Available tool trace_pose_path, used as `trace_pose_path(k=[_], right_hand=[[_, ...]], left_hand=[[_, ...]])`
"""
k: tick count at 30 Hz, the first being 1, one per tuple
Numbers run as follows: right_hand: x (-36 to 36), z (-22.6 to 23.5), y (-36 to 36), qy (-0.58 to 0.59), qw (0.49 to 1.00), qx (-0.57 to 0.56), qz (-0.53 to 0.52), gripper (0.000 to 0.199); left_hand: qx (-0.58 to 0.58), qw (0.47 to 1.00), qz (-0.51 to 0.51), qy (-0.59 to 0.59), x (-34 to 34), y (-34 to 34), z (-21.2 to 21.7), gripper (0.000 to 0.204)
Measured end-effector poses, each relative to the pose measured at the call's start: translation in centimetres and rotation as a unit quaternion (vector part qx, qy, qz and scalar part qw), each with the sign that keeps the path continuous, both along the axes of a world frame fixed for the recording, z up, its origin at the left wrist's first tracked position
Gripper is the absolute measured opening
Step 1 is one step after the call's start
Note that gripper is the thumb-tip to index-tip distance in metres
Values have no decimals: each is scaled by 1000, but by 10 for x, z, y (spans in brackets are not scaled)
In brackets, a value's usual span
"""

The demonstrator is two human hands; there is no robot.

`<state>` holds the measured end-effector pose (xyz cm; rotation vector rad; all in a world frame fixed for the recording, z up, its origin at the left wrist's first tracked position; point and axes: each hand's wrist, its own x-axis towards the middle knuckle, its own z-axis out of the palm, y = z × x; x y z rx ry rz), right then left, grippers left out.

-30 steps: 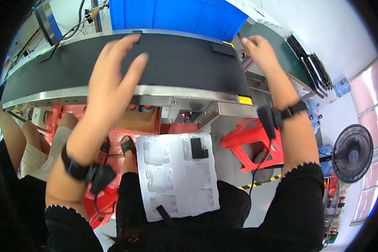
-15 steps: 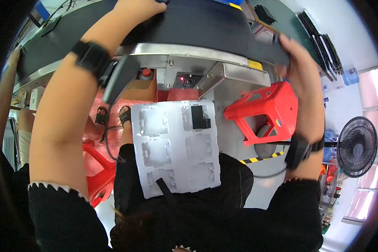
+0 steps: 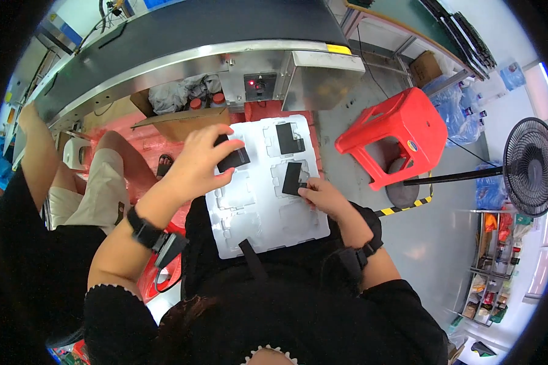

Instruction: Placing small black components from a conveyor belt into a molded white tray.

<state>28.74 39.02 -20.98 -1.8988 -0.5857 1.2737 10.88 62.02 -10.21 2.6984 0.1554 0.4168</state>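
Observation:
A white plastic tray [image 3: 240, 225] with moulded pockets rests on my lap. One flat black L-shaped part [image 3: 288, 139] lies in its far right pocket. My left hand [image 3: 196, 159] is at the tray's far left pocket, thumb and fingers closed around a flat black part [image 3: 234, 159], whose left side the fingers partly hide. Over the middle right pocket, my right hand [image 3: 327, 198] pinches the lower right corner of another flat black part [image 3: 291, 177], which is slightly tilted. A dark strap [image 3: 251, 258] overlaps the tray's near edge.
Beyond the tray runs a black conveyor belt [image 3: 225, 27] with a metal edge. A red stool [image 3: 402, 131] and a black fan [image 3: 528, 167] stand at right. Under the belt is a cardboard box [image 3: 186, 125]. Another person's arm [image 3: 39, 146] reaches toward the belt at left.
Both hands have come back from the belt to the tray, each with a black part. The view has shifted, showing more of the person at left.

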Motion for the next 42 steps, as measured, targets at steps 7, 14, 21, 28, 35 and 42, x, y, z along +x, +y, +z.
trace_pose_path(k=[7,14,21,28,35,42], right_hand=[[10,-12,8,-302,934,-62,178,23],[-20,21,26,-457,884,44,83,22],[16,-12,63,-576,814,68,37,41],[27,-8,79,-501,849,114,125,39],[33,-2,84,-528,829,142,114,36],[36,-2,65,-480,832,173,217,28]], left_hand=[[-31,993,-67,93,2,22,-77,49],[51,997,-22,55,-9,5,-115,48],[40,989,126,70,0,-40,-119,56],[10,997,17,69,29,-96,-112,48],[22,998,-4,51,28,-103,-122,32],[39,996,-73,19,26,-104,-122,28]])
